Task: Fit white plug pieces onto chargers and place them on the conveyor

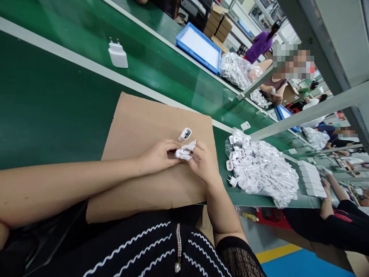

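- Left hand [159,157]: I am logging it reaching in across the body, its fingers [170,148] curled closed around a small white plastic plug part [182,154], with no gap showing.
- Right hand [203,163]: I am seeing it pressing in from the opposite side, nearly closed, its fingertips [196,146] on a curved white plastic piece [189,146] that touches the plug part. I cannot tell how the pieces fit together under the fingers.
- Both hands are working just above a flat brown cardboard sheet [155,127], which is lying on a green conveyor belt [57,100].
- A white hollow plug housing [185,135] with a dark opening is lying on the cardboard, just beyond the hands.
- To the right, a clear plastic bag of white plug parts [262,169] is resting on the belt, with a few loose ones along its near edge.
- Farther along the belt, I am noting a white two-pin wall charger [117,55] standing with its pins up.
- Beyond it, a blue plastic tray [198,48] and a second clear bag of white parts [235,71] are sitting on the far belt.
- In the distance, a co-worker in a purple top [259,46] is standing near stacked cardboard boxes [218,27].
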Demonstrator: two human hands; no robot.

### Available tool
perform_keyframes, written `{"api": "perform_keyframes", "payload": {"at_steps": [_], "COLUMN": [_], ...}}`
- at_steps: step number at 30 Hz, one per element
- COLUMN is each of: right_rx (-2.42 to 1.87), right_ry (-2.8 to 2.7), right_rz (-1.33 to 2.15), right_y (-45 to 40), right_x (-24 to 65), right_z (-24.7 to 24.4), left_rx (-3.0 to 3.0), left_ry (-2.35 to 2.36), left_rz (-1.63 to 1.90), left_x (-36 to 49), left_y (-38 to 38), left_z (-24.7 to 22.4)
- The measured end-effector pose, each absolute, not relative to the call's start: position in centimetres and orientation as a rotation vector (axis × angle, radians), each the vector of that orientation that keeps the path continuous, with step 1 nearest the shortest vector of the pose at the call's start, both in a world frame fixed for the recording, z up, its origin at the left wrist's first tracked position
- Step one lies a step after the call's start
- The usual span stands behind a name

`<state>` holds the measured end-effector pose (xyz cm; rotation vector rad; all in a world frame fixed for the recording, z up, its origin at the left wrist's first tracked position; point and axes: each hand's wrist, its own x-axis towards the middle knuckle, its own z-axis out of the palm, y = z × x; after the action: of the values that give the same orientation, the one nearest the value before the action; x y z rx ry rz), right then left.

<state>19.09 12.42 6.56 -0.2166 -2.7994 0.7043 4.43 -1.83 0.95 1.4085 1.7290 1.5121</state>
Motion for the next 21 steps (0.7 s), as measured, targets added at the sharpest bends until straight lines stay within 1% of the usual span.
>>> {"api": "perform_keyframes", "payload": {"at_steps": [8, 11, 16, 21], "right_rx": [-0.232, -0.274, -0.311, -0.293], "right_ry": [-2.913, -2.934, -2.888, -2.938], "right_rz": [0.386, 0.341, 0.373, 0.269], "right_y": [12.3, 12.2, 12.0, 11.8], "right_x": [19.2, 19.2, 19.3, 19.2], "right_z": [7.8, 8.0, 7.9, 8.0], "left_rx": [1.391, 1.401, 1.416, 1.419], "left_ry": [1.734, 1.728, 1.696, 1.697], "left_rz": [1.491, 1.489, 1.467, 1.479], "left_x": [4.3, 4.3, 4.2, 4.2], "left_y": [-1.9, -2.0, -1.9, -1.9], "left_z": [1.1, 1.3, 1.6, 1.5]}}
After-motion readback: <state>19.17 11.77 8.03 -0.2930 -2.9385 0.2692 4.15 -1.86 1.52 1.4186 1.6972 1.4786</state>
